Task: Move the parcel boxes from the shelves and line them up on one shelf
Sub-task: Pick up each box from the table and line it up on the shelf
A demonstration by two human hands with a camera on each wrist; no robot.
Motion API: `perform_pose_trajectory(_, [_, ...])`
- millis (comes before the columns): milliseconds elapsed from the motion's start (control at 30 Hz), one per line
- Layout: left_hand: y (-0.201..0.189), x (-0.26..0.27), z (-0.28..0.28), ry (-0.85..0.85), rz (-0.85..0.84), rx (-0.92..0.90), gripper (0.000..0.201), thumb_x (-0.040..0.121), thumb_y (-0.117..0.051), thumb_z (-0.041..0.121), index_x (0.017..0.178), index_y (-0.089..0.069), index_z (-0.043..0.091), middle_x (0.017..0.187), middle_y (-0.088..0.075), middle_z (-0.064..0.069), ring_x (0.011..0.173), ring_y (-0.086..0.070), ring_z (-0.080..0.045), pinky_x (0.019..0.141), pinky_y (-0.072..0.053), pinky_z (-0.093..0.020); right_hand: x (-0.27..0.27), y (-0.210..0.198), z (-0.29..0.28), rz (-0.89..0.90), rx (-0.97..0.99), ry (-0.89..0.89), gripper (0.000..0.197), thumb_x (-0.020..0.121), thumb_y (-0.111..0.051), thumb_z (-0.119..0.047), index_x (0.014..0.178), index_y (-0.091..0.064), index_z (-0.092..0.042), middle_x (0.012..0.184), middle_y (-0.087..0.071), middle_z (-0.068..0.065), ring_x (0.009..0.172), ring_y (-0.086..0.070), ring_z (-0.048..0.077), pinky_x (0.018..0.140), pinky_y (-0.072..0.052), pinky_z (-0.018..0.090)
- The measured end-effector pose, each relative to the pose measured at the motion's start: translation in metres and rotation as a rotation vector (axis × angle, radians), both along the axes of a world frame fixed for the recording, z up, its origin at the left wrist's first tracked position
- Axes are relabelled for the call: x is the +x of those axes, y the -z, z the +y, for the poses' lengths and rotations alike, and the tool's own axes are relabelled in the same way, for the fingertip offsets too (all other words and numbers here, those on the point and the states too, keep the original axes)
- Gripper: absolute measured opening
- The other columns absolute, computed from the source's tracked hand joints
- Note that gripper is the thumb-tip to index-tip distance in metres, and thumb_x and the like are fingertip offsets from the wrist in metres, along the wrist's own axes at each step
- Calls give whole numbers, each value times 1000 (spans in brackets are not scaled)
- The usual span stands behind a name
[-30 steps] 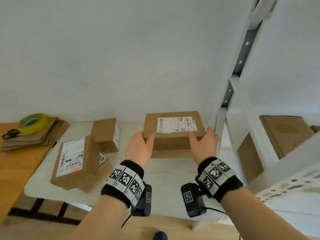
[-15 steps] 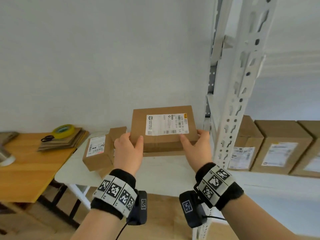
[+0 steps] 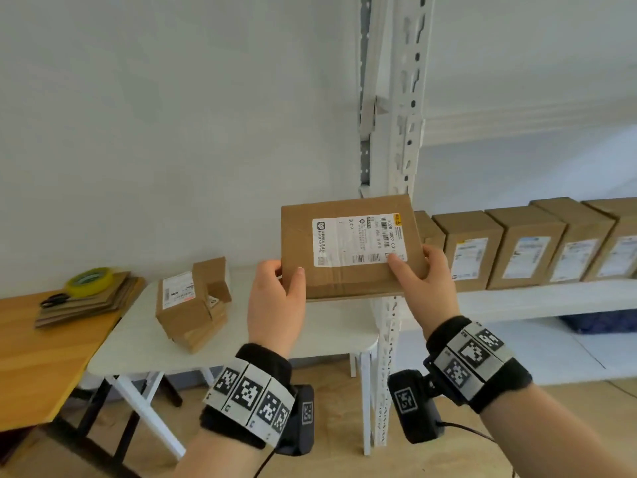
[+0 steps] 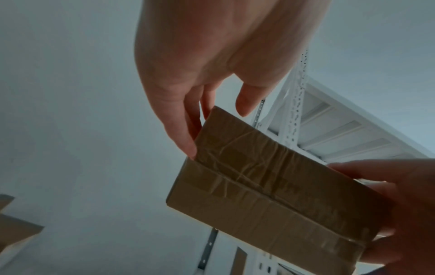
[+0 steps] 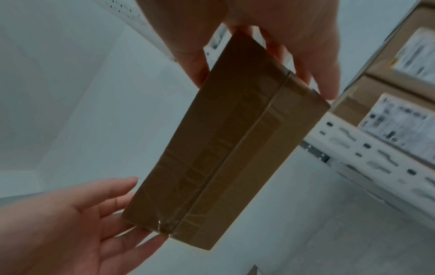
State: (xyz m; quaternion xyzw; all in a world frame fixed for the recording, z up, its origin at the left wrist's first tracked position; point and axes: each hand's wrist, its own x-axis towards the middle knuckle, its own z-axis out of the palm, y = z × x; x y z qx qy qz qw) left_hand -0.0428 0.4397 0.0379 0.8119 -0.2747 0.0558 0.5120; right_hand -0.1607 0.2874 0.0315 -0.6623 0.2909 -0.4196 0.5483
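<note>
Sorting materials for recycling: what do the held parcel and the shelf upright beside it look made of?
The parcel: brown corrugated cardboard, matte, sealed with glossy clear tape that wrinkles and glints in the wrist views, plus a white paper label. The shelf upright: probably white-painted metal, judging by its punched slots and thin folded edges.

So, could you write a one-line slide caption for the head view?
Both hands, left hand and right hand, hold a box beside the boxed shelf.

Brown box (image 3: 348,270) with a white label (image 3: 358,239); white rack (image 3: 396,132); yellow tape roll (image 3: 90,280); orange-wood worktop (image 3: 41,357); something blue, perhaps a bin (image 3: 599,320), below.
</note>
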Motion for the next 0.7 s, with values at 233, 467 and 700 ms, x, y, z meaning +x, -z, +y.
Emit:
perform_pose_trajectory(233, [0,-48,-43,159,16,17,28,96,-49,29,115,-48,9,101,-53,2,86,-51,-10,72,-41,-22,-75,-7,-28,-48,62,138,35,91,-56,-33,120,-43,-20,108,-62,-2,90,-61,6,71,-49,19])
perform_pose_trajectory(467, [-1,-104,-119,373,-28,91,43,92,-50,42,130,-43,21,116,-58,7,101,-58,-13,86,-50,-29,-158,-17,-81,-40,71,137,27,94,-51,-24,121,-53,-26,107,-64,-7,93,-60,4,73,-48,19])
perform_pose_trajectory(700, [2,-199,-218,432,57,56,22,95,-51,27,114,-47,16,108,-52,14,99,-52,-6,76,-42,-10,-262,-12,-169,-48,122,175,34,92,-53,-15,126,-53,-22,109,-66,-3,102,-63,15,89,-52,34])
